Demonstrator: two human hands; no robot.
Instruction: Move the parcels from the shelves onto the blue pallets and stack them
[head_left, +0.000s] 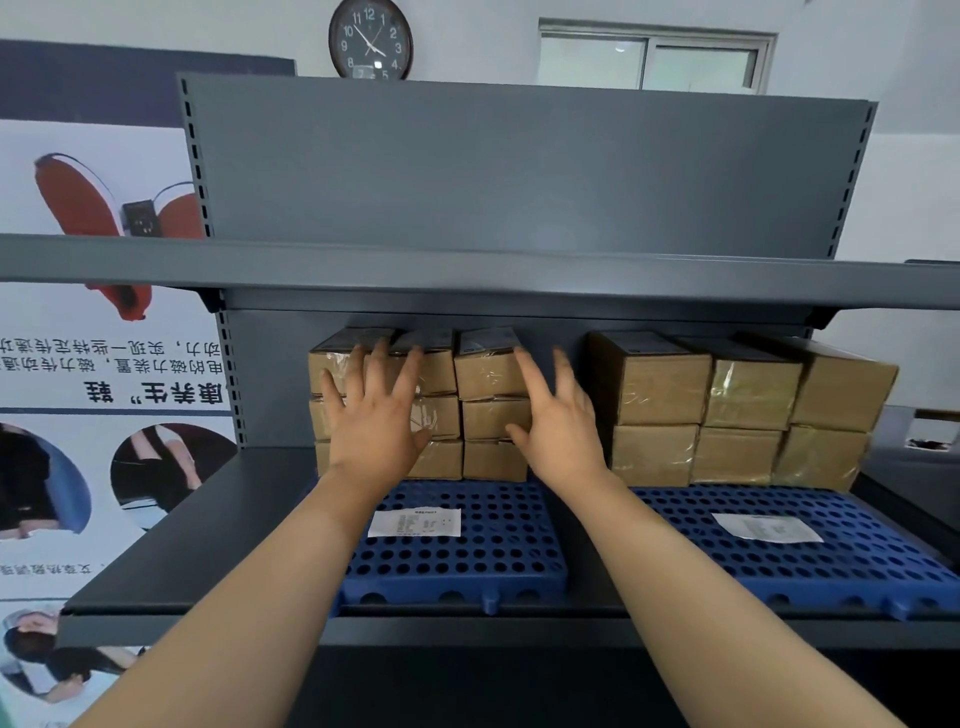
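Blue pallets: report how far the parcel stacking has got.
Done: parcels stand stacked at the back of both pallets, three layers on the left blue pallet and two on the right blue pallet. In hand: the left hand and right hand, fingers spread, reach at the left stack, gripping nothing. Left: both pallet fronts bear only paper slips; no waiting parcels in view.

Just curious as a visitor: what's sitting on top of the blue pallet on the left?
On the left blue pallet lies a white paper label at the front, with a stack of brown parcels three high at the back. Both hands cover part of the stack, hiding some parcels.
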